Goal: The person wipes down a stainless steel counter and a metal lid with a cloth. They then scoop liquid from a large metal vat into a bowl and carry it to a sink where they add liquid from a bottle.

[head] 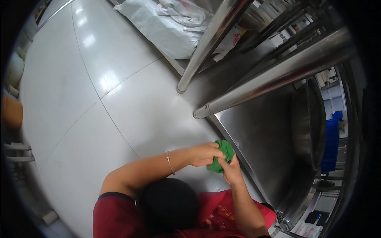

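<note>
My left hand (205, 154), with a metal bangle on its wrist, grips a bunched green cloth (227, 150). On the cloth's other side my right hand (231, 171) also has hold of it, thumb lying across the folds. Both hands are close together, and the fingers hide part of the cloth. It appears above the pale tiled floor (143, 119), near the edge of a low stainless steel shelf (253, 142).
Two steel posts (244, 92) (205, 47) slant up from the shelf edge. A large metal basin (308, 128) sits on the right. White plastic sacks (166, 32) lie on the far shelf. An orange-brown container (12, 111) stands at the left rim.
</note>
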A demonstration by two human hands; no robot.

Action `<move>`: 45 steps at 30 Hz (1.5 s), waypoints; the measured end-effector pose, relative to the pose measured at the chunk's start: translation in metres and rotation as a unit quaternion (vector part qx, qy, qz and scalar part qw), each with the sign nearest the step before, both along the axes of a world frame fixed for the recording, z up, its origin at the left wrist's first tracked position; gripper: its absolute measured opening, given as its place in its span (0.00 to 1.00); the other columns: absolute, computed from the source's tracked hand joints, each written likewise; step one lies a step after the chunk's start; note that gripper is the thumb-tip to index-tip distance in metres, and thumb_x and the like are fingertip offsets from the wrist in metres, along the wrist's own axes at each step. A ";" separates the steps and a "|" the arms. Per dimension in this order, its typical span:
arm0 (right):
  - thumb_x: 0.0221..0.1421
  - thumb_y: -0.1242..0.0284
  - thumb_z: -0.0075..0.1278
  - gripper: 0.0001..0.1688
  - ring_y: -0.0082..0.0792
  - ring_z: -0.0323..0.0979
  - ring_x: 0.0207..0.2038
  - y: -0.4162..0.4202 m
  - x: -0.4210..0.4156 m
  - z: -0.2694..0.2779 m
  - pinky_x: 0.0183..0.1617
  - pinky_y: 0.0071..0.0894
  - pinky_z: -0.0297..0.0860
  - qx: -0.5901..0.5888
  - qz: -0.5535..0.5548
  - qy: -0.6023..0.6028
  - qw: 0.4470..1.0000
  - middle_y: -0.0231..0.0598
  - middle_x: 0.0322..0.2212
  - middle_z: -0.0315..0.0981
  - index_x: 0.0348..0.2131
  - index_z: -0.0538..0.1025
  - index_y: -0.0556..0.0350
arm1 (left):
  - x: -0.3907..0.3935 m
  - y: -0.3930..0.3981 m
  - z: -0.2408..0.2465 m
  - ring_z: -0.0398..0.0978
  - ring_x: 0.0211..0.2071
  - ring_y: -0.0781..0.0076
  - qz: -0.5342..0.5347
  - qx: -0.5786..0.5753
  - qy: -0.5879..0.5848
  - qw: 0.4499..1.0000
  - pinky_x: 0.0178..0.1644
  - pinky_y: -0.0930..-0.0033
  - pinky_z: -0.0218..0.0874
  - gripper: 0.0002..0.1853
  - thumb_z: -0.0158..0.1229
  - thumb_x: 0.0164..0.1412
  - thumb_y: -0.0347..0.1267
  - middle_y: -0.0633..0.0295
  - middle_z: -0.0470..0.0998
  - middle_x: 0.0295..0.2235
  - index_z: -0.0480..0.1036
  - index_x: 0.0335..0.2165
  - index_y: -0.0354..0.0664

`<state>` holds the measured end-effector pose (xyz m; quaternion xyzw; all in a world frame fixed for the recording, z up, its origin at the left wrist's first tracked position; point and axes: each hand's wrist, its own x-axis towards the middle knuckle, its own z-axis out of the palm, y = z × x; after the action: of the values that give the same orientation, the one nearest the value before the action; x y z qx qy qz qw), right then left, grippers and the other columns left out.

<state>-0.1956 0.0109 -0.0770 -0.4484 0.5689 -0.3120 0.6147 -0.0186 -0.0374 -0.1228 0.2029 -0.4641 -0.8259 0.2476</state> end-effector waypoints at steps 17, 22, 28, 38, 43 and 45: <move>0.40 0.76 0.48 0.16 0.38 0.66 0.42 -0.118 0.120 0.061 0.42 0.33 0.65 -0.586 0.370 0.395 0.603 0.33 0.41 0.69 0.35 0.74 0.55 | 0.132 0.078 -0.017 0.72 0.35 0.70 0.406 0.270 -0.176 0.855 0.43 0.70 0.64 0.12 0.50 0.53 0.27 0.57 0.74 0.35 0.67 0.38 0.35; 0.38 0.75 0.50 0.18 0.36 0.68 0.39 -0.119 0.128 0.187 0.44 0.31 0.63 -0.681 0.276 0.481 0.478 0.38 0.38 0.72 0.35 0.77 0.54 | 0.151 0.100 -0.027 0.73 0.34 0.70 0.458 0.273 -0.212 0.819 0.40 0.71 0.64 0.12 0.50 0.52 0.27 0.56 0.74 0.34 0.68 0.37 0.37; 0.54 0.81 0.43 0.20 0.42 0.65 0.53 -0.130 0.064 0.322 0.57 0.43 0.64 -0.714 0.151 0.642 0.233 0.44 0.48 0.67 0.47 0.71 0.59 | 0.140 0.090 -0.042 0.73 0.31 0.72 0.445 0.284 -0.172 0.832 0.38 0.73 0.63 0.09 0.50 0.53 0.25 0.58 0.74 0.31 0.68 0.36 0.36; 0.42 0.77 0.49 0.13 0.39 0.67 0.44 -0.123 0.021 0.081 0.47 0.37 0.63 -0.515 0.430 0.485 0.561 0.37 0.38 0.70 0.33 0.75 0.58 | 0.146 0.096 -0.032 0.73 0.33 0.70 0.421 0.261 -0.179 0.850 0.40 0.71 0.64 0.11 0.49 0.52 0.26 0.57 0.74 0.32 0.67 0.37 0.36; 0.41 0.76 0.47 0.17 0.38 0.65 0.46 -0.109 0.008 0.044 0.47 0.41 0.61 -0.516 0.364 0.463 0.622 0.32 0.42 0.70 0.36 0.75 0.52 | 0.155 0.120 -0.046 0.73 0.31 0.71 0.449 0.294 -0.236 0.810 0.39 0.72 0.66 0.11 0.47 0.51 0.24 0.58 0.74 0.31 0.67 0.37 0.36; 0.42 0.77 0.45 0.17 0.34 0.63 0.47 -0.119 0.028 0.029 0.47 0.35 0.60 -0.529 0.423 0.404 0.615 0.29 0.44 0.68 0.37 0.74 0.51 | 0.156 0.122 -0.046 0.73 0.31 0.71 0.455 0.306 -0.253 0.797 0.38 0.71 0.65 0.11 0.46 0.53 0.25 0.58 0.74 0.32 0.68 0.38 0.34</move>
<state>-0.1675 -0.1078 -0.0476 -0.9676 0.2433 -0.0519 0.0431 0.1371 0.0848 -0.1684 0.6580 -0.0873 -0.6363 0.3931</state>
